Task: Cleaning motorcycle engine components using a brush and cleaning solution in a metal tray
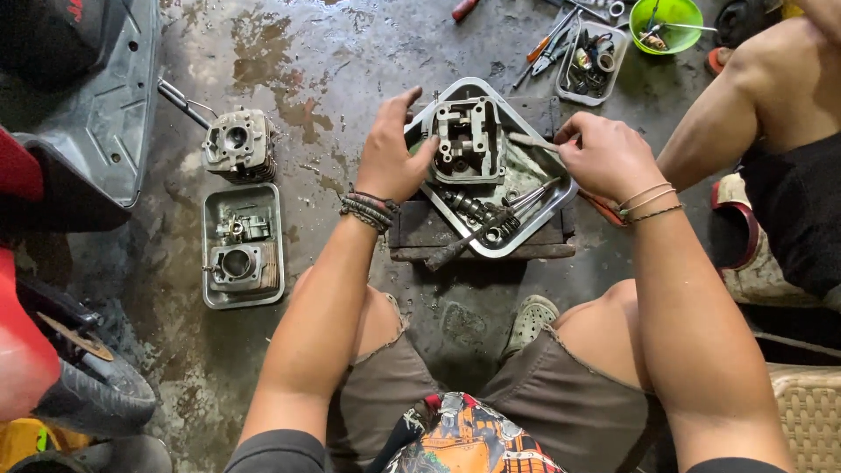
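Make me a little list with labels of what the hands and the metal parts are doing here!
Place: wet concrete floor
Left hand: steadies a grey engine part
Right hand: holds a thin tool against that part
Tray: metal, on a dark wooden block, holds the part, springs and bolts
Second tray: left, with more engine pieces
Nearby: another person's arm, green bowl

Both forearms are left bare. A stack of dark braided and beaded bracelets (368,211) is worn on the wrist of the left hand (390,158), and a few thin cord bracelets (648,203) are worn on the wrist of the right hand (606,158). Brownish-grey shorts (561,398) with frayed, cut-off hems are worn, and a brightly patterned orange, red and black garment (469,438) is seen at the waist. A pale perforated clog (528,322) is worn on one foot.
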